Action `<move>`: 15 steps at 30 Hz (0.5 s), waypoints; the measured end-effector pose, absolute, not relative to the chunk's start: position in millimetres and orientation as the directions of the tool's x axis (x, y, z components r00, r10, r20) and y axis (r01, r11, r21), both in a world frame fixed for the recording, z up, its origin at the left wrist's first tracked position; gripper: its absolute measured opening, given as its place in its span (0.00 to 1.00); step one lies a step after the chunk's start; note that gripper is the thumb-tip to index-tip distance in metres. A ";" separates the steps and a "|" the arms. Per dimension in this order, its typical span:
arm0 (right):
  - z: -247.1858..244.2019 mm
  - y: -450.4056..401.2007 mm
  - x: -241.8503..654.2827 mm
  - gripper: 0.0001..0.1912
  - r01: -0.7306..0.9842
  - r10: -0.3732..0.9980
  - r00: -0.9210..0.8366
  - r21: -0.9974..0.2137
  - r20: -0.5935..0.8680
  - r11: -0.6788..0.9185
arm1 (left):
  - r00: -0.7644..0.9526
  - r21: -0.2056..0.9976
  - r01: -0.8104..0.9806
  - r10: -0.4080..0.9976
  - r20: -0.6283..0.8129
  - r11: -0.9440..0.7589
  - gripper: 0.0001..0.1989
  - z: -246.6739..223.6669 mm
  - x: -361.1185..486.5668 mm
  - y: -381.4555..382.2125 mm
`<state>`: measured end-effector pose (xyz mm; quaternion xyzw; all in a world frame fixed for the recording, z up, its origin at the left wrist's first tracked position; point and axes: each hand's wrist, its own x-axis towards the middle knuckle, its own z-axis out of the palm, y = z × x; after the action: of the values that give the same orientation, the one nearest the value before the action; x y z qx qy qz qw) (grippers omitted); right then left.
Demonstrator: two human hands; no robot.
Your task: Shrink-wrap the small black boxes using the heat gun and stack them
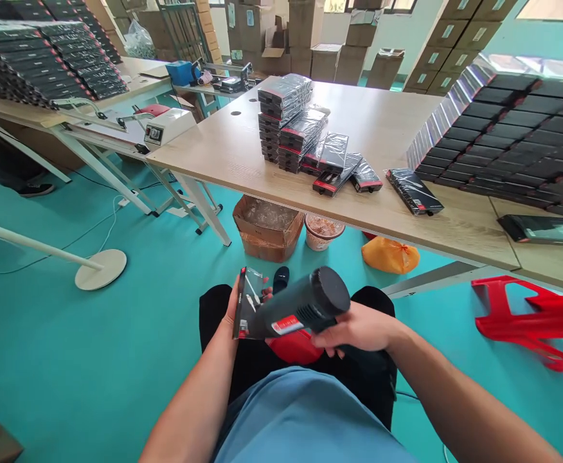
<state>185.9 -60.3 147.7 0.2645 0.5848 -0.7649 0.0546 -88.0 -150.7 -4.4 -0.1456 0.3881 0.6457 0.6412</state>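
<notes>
In my right hand (pixel 346 331) is a dark heat gun (pixel 305 299), gripped by its handle, with its nozzle turned to the left. My left hand (pixel 233 305) holds a flat black box (pixel 250 299) on edge by its side; a white cable is pictured on the face. The nozzle end overlaps the lower part of this box, so I cannot tell whether they touch. Both hands are above my lap, over the edge of a red stool seat (pixel 295 347). Part of my left hand's fingers shows behind the box.
Film-wrapped black boxes (pixel 291 122) are stacked on the wooden table (pixel 373 116) ahead. A larger stack (pixel 513 135) stands at right. Beneath are a carton (pixel 268 231), a basket (pixel 322 231) and an orange bag (pixel 390 255). A red stool (pixel 536 318) lies at right; a sealing machine (pixel 168 125) stands left.
</notes>
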 end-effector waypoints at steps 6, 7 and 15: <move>113.9 -72.1 230.2 0.11 0.294 0.451 -0.692 -0.791 -0.564 -0.537 | 0.083 0.191 -0.957 0.840 -0.537 0.217 0.36 -7.6 -93.7 -169.6; 106.2 -73.0 228.5 0.13 0.222 0.509 -0.647 -0.779 -0.568 -0.587 | 0.092 0.193 -0.954 0.838 -0.537 0.229 0.33 -9.9 -92.1 -168.1; 95.3 -67.8 204.1 0.16 -0.005 0.488 -0.732 -0.713 -0.474 -0.701 | 0.091 0.215 -0.917 0.699 -0.710 0.337 0.21 -11.1 -76.8 -144.3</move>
<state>204.1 -67.8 95.3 0.3364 0.3591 -0.8586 -0.1437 -76.8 -144.3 -11.1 -0.1436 0.3793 0.5575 0.7244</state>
